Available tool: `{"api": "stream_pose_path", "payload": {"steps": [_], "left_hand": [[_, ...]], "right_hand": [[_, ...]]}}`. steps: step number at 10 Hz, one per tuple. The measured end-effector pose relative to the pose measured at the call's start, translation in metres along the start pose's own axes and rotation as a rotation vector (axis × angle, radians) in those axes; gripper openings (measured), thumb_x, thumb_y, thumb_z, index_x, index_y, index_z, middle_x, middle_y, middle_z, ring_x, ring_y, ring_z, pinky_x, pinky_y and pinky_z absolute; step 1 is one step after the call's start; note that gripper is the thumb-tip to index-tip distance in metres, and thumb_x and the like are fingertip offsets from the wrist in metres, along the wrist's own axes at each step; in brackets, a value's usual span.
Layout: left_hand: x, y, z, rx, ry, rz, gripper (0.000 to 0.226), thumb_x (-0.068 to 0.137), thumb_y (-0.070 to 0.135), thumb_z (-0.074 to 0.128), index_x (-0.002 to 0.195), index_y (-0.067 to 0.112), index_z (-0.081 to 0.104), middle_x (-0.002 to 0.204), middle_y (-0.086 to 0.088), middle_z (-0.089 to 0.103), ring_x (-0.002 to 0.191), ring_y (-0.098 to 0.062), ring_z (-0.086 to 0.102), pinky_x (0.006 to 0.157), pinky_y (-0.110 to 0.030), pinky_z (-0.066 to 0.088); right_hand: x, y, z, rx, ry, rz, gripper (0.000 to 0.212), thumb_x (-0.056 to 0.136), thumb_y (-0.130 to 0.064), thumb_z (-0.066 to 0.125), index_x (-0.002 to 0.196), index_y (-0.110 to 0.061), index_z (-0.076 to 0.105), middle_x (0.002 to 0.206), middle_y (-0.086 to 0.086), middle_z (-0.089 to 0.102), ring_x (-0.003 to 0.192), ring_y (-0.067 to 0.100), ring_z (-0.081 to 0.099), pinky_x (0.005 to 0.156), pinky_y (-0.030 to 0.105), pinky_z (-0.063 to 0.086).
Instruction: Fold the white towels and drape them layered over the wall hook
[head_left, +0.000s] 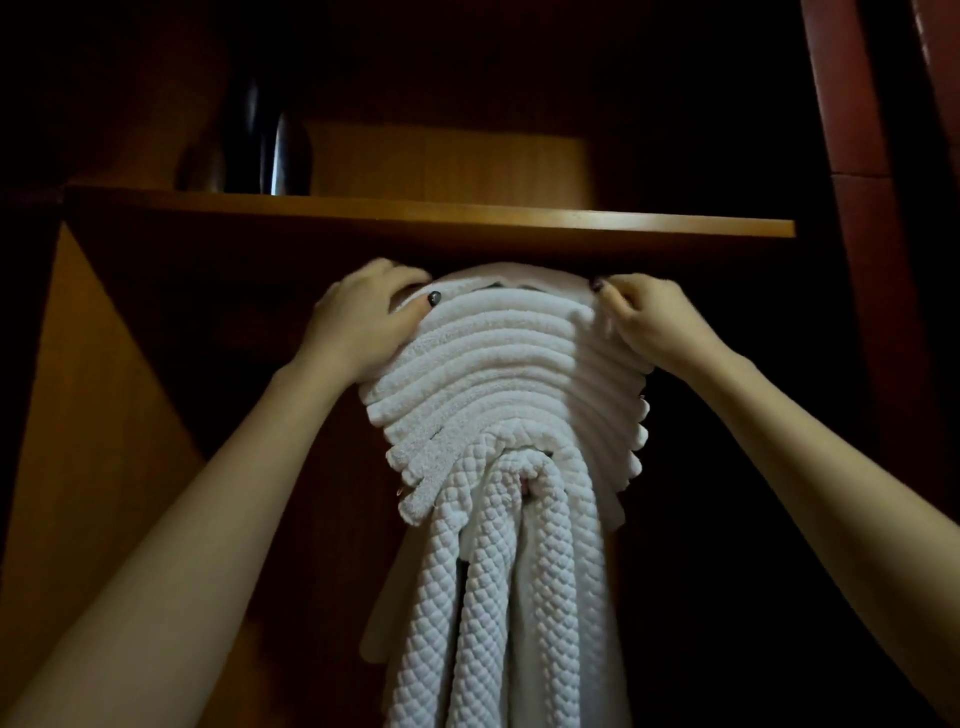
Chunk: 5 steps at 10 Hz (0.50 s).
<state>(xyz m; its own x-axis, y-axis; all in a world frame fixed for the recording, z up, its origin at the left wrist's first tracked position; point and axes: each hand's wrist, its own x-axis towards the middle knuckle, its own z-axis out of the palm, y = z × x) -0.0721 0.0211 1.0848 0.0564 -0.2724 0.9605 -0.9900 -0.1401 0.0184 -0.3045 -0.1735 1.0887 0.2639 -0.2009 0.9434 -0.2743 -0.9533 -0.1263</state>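
Several folded white towels (493, 358) hang stacked in arched layers just under a wooden shelf, their edges showing as curved ridges. Below them a white quilted towel (493, 597) hangs down in long folds. The wall hook is hidden under the towels. My left hand (358, 322) grips the top left edge of the stack, thumb curled over the front. My right hand (654, 325) pinches the top right edge of the stack.
A wooden shelf (426, 221) runs across right above the towels. A dark bottle-like object (270, 140) stands on it at the left. A wooden side panel (98, 415) rises at the left. The right side is dark, with a reddish frame (852, 130).
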Motion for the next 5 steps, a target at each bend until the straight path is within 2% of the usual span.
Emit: {"api": "stream_pose_path", "payload": {"steps": [1, 2, 3, 4, 5], "left_hand": [[0.004, 0.005, 0.011, 0.019, -0.161, 0.015, 0.044, 0.095, 0.055, 0.044, 0.136, 0.04, 0.045, 0.13, 0.001, 0.057, 0.117, -0.026, 0.054, 0.09, -0.042, 0.044], [0.005, 0.002, 0.019, 0.016, -0.21, -0.029, 0.044, 0.095, 0.054, 0.045, 0.136, 0.037, 0.044, 0.124, -0.005, 0.058, 0.112, -0.029, 0.055, 0.084, -0.036, 0.04], [0.01, 0.003, 0.015, -0.046, -0.239, -0.052, 0.046, 0.096, 0.05, 0.047, 0.139, 0.031, 0.045, 0.129, -0.009, 0.056, 0.116, -0.03, 0.054, 0.087, -0.035, 0.04], [0.003, 0.012, 0.005, -0.054, -0.237, -0.04, 0.048, 0.097, 0.045, 0.048, 0.142, 0.029, 0.041, 0.135, -0.008, 0.05, 0.122, -0.028, 0.049, 0.095, -0.038, 0.041], [-0.014, 0.024, -0.01, -0.028, -0.154, 0.039, 0.048, 0.099, 0.037, 0.048, 0.145, 0.023, 0.042, 0.145, -0.004, 0.045, 0.139, -0.026, 0.033, 0.112, -0.041, 0.028]], "right_hand": [[-0.003, 0.0, 0.01, -0.104, -0.195, -0.011, 0.046, 0.102, -0.046, 0.04, 0.136, -0.019, 0.052, 0.119, 0.012, 0.065, 0.11, 0.028, 0.059, 0.087, 0.034, 0.043], [-0.001, 0.003, 0.015, -0.108, -0.244, 0.058, 0.054, 0.101, -0.051, 0.035, 0.148, -0.024, 0.037, 0.134, 0.018, 0.056, 0.124, 0.035, 0.051, 0.099, 0.038, 0.039], [-0.001, 0.002, 0.016, -0.094, -0.241, 0.111, 0.055, 0.101, -0.052, 0.036, 0.148, -0.024, 0.036, 0.135, 0.021, 0.051, 0.125, 0.039, 0.048, 0.102, 0.041, 0.038], [-0.013, -0.007, 0.013, -0.126, -0.187, 0.129, 0.054, 0.101, -0.048, 0.04, 0.149, -0.024, 0.035, 0.146, 0.019, 0.041, 0.134, 0.04, 0.036, 0.11, 0.05, 0.032], [-0.033, -0.022, 0.006, -0.193, -0.081, 0.113, 0.054, 0.101, -0.044, 0.043, 0.151, -0.024, 0.033, 0.157, 0.015, 0.028, 0.145, 0.036, 0.019, 0.115, 0.052, 0.022]]}}
